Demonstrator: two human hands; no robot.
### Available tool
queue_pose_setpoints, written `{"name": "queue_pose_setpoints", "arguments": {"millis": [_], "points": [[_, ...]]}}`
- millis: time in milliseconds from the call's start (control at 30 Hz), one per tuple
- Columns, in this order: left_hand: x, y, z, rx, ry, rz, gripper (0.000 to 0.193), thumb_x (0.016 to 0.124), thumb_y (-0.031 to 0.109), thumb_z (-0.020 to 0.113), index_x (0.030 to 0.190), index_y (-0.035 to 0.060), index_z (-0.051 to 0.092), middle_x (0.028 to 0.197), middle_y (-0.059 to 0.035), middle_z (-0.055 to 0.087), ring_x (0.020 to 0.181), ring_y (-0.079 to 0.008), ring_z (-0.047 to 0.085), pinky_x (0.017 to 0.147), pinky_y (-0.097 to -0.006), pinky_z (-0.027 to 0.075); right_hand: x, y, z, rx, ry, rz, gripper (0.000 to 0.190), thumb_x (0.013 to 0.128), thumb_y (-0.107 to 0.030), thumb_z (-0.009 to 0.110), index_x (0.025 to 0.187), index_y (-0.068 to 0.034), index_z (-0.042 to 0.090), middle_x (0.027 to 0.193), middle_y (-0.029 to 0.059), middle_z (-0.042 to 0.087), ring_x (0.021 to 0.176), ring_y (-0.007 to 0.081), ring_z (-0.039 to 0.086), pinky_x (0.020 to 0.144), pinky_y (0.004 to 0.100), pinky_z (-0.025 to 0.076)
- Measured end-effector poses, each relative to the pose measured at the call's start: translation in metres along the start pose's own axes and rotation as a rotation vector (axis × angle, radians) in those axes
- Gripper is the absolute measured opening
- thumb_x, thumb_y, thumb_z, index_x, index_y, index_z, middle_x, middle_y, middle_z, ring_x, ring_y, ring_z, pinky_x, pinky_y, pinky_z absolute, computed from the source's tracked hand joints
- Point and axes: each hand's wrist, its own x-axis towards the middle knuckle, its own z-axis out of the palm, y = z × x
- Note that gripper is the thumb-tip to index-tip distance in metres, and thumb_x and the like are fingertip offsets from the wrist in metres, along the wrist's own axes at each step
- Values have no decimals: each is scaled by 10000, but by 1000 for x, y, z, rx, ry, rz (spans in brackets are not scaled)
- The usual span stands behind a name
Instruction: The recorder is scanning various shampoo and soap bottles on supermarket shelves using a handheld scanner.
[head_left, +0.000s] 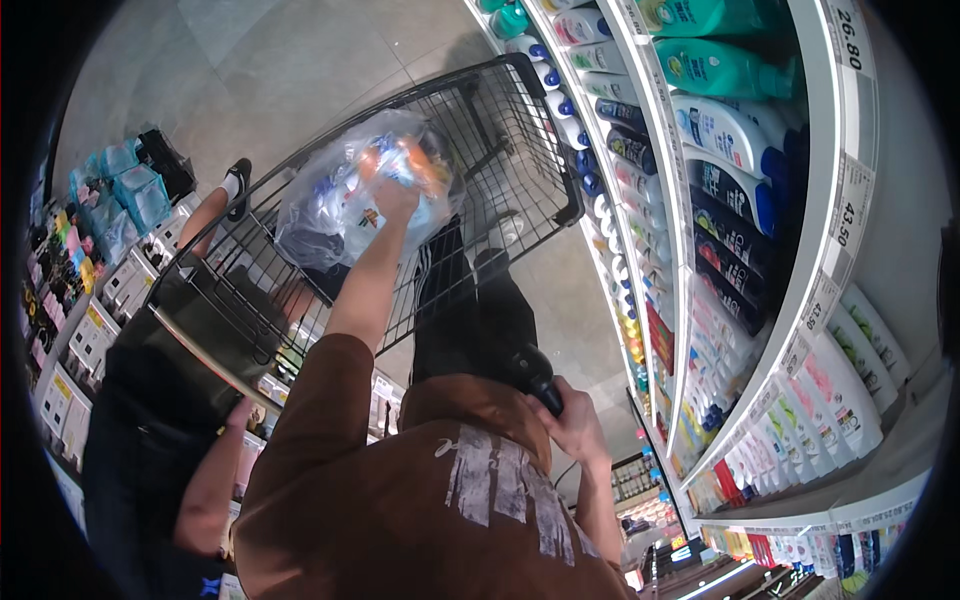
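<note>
My left hand reaches down to a clear plastic bag in a black wire shopping cart. The fingers are against white, blue and orange packages in the bag. Blur hides whether they grip one. At my waist, my right hand is closed around a dark, rounded handheld object whose exact kind is unclear.
Close on my right, curved white shelves hold several rows of shampoo-like bottles and tubes. Another person in dark clothes stands at the cart's handle on the left. Boxed goods and blue packs line the left side.
</note>
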Motion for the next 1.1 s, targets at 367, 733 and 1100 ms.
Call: {"name": "queue_pose_setpoints", "arguments": {"millis": [367,733,1100], "points": [[-10,-52,-100,-627,-599,63,679,856,594,766,1273,64,691,1077,-104,724,908,-216,723,793,-394,596,-12,31,-11,8,139,-172,413,970,-405,701,1096,-16,646,795,258,668,814,473,669,729,517,513],[-186,-90,-203,-579,-965,-155,606,959,534,623,1301,37,560,932,-101,701,679,-256,698,576,-416,612,-26,64,-5,-80,172,-434,470,982,-456,651,1179,-30,646,879,255,716,908,472,689,822,562,534],[-382,-28,-190,-1175,-1149,298,839,962,523,525,1595,2,348,1556,-256,495,1153,-360,675,929,-529,600,-36,69,-27,-24,393,-689,481,974,-407,682,1224,2,649,932,260,713,912,457,690,822,527,537]]}}
